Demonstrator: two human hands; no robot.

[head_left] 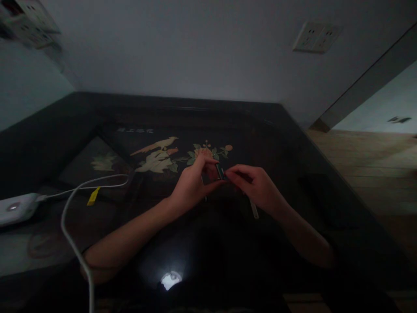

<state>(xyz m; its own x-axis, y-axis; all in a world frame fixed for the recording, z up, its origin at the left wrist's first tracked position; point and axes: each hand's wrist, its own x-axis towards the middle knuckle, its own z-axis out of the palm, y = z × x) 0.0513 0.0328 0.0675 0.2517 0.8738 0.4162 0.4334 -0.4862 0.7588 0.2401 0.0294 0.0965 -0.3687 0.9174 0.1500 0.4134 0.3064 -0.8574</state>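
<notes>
Above the dark tabletop [182,243], my left hand [195,180] grips a small, dark green, flat piece [220,171] between thumb and fingers. The dim light hides its exact kind. My right hand [259,187] is closed in a pinch at the piece's right edge; whatever lies between those fingertips is too small to make out. A pale narrow strip [254,209] pokes out below the right hand, and I cannot tell whether that hand holds it. Part of another thin, light object shows just under my left palm, mostly hidden.
A white device [19,208] sits at the left, with a white cable [70,232] looping toward me. Near the cable lies a yellow tag [93,196]. A dark flat object [327,200] rests at the right. Wall sockets [316,38] are beyond the table.
</notes>
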